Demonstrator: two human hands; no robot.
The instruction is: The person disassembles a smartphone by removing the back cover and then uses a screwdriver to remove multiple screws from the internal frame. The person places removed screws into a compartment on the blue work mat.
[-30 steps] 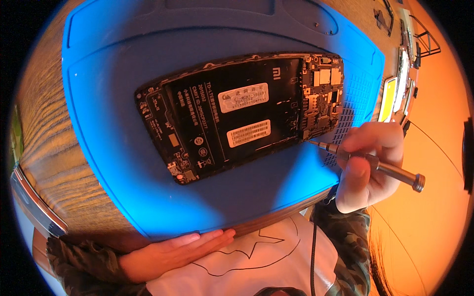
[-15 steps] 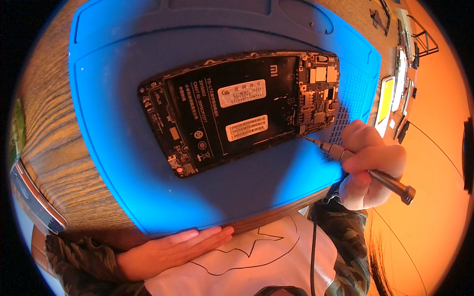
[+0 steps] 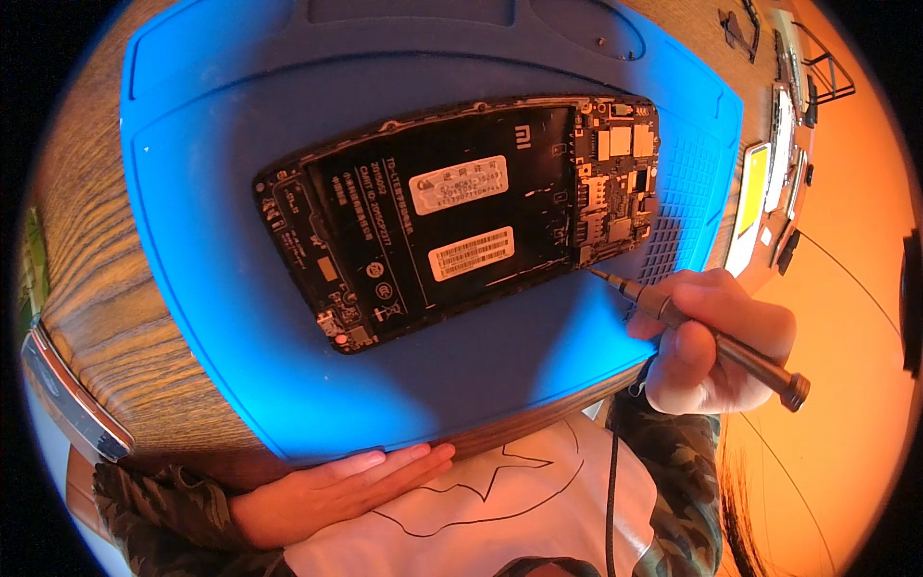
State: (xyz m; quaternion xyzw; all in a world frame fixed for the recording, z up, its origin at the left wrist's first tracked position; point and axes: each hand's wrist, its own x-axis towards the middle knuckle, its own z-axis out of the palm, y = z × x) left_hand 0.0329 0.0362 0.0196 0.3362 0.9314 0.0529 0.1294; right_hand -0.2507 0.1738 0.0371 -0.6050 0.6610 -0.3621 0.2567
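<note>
An opened smartphone (image 3: 461, 317) lies on the blue mat (image 3: 423, 394); its black battery area (image 3: 468, 213) bears two pale labels, and the circuit board (image 3: 615, 188) shows at its right end. My right hand (image 3: 716, 341) is closed around a slim metal screwdriver (image 3: 745, 362). The screwdriver's tip points left, close to the phone's lower right corner; whether it touches cannot be made out. My left hand (image 3: 336, 495) rests with outstretched fingers along the table's near edge, below the mat, holding nothing.
At the far left on the wooden table (image 3: 144, 317) lies another phone (image 3: 72, 389). A white device with a yellow screen (image 3: 753, 197) stands right of the mat, near several other items. Small dark bits (image 3: 603, 41) sit in the mat's upper recess.
The phone has shifted slightly left in view. My right hand has turned a little around the screwdriver, its fingers in a different position. The left hand stays put.
</note>
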